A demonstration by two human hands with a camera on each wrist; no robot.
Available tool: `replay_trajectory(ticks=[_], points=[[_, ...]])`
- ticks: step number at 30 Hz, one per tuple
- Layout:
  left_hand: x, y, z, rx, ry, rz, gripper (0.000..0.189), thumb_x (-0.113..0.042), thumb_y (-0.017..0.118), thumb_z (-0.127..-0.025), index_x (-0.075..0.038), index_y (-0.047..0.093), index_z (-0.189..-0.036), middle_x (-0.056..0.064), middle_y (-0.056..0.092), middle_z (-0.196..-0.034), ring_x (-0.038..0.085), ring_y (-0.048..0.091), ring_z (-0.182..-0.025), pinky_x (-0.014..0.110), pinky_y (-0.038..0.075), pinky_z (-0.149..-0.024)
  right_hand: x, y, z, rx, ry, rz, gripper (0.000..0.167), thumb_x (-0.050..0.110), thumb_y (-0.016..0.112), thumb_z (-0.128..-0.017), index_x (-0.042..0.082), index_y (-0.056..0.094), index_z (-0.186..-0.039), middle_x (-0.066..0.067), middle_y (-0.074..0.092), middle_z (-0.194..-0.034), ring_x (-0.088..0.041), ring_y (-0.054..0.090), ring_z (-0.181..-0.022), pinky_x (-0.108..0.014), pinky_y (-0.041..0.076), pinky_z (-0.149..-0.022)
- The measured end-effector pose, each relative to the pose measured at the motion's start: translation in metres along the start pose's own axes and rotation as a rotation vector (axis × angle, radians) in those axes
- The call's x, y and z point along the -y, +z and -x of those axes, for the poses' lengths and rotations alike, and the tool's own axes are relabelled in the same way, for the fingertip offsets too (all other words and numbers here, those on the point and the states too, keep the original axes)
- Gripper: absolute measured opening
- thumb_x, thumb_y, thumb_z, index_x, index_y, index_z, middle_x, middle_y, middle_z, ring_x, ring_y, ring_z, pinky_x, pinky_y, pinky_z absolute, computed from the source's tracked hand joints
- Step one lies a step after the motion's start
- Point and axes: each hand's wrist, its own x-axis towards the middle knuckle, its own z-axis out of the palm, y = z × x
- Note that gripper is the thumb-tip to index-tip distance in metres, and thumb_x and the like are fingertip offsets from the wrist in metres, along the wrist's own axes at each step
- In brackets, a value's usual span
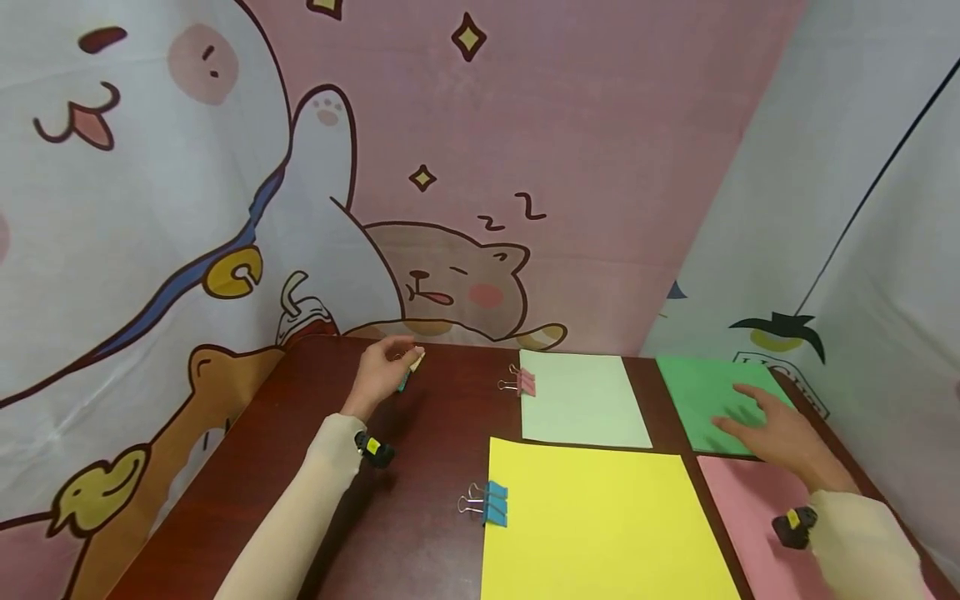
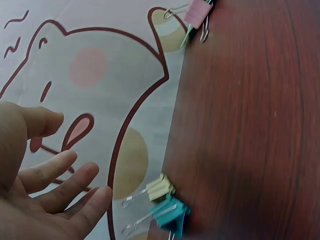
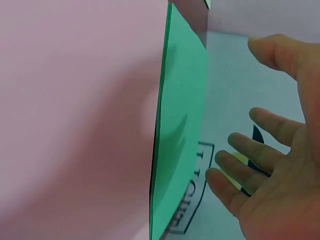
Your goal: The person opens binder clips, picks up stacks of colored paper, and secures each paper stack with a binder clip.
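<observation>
My left hand (image 1: 377, 373) hovers at the back left of the table, its fingers loosely bent and holding nothing. Just beside it lie a pale yellow binder clip (image 2: 160, 189) and a teal binder clip (image 2: 172, 216); in the head view the hand partly hides them. On the right, my right hand (image 1: 786, 435) hangs over the green paper (image 1: 712, 400) with its fingers spread and nothing in them. The right wrist view shows that hand's palm (image 3: 282, 195) apart from the green sheets' edge. Pink paper (image 1: 750, 500) lies in front of the green paper.
White paper (image 1: 585, 404) carries a pink binder clip (image 1: 527, 382) on its left edge. Nearer, yellow paper (image 1: 600, 525) has a blue binder clip (image 1: 495, 503) on its left edge. A printed cloth (image 1: 600, 150) rises behind the dark red table (image 1: 247, 467).
</observation>
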Motion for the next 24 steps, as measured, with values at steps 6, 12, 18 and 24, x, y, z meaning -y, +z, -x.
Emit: replay_trajectory(ticks=[6, 12, 18, 24], points=[[0.011, -0.012, 0.002, -0.04, -0.018, -0.025, 0.045, -0.038, 0.066, -0.1, -0.014, 0.063, -0.137, 0.011, 0.064, -0.139, 0.032, 0.059, -0.126, 0.054, 0.049, -0.105, -0.026, -0.004, 0.016, 0.0, -0.005, 0.042, 0.099, 0.06, 0.057, -0.098, -0.004, 0.014, -0.16, -0.048, 0.015, -0.156, -0.072, 0.028, -0.13, -0.083, 0.036, -0.09], [0.022, -0.018, 0.002, -0.084, -0.046, -0.057, 0.045, -0.033, 0.065, -0.1, -0.009, 0.062, -0.139, 0.016, 0.06, -0.144, 0.036, 0.054, -0.134, 0.056, 0.045, -0.11, -0.052, -0.002, 0.035, 0.006, -0.006, 0.036, 0.099, 0.056, 0.061, -0.098, -0.007, 0.015, -0.159, -0.049, 0.019, -0.153, -0.072, 0.029, -0.129, -0.082, 0.037, -0.088], [0.028, -0.021, -0.002, -0.128, -0.109, -0.08, 0.048, -0.031, 0.064, -0.101, -0.006, 0.059, -0.141, 0.02, 0.058, -0.145, 0.038, 0.054, -0.132, 0.055, 0.046, -0.109, -0.064, -0.002, 0.054, 0.018, 0.002, 0.062, 0.097, 0.054, 0.059, -0.1, -0.01, 0.014, -0.158, -0.052, 0.021, -0.149, -0.073, 0.032, -0.124, -0.082, 0.038, -0.085], [0.033, -0.018, -0.006, -0.126, -0.173, -0.106, 0.052, -0.032, 0.063, -0.101, -0.003, 0.056, -0.144, 0.022, 0.056, -0.146, 0.038, 0.055, -0.131, 0.054, 0.049, -0.106, -0.073, 0.0, 0.071, 0.062, 0.045, 0.099, 0.098, 0.056, 0.058, -0.1, -0.016, 0.017, -0.153, -0.054, 0.023, -0.144, -0.072, 0.029, -0.124, -0.083, 0.035, -0.088]])
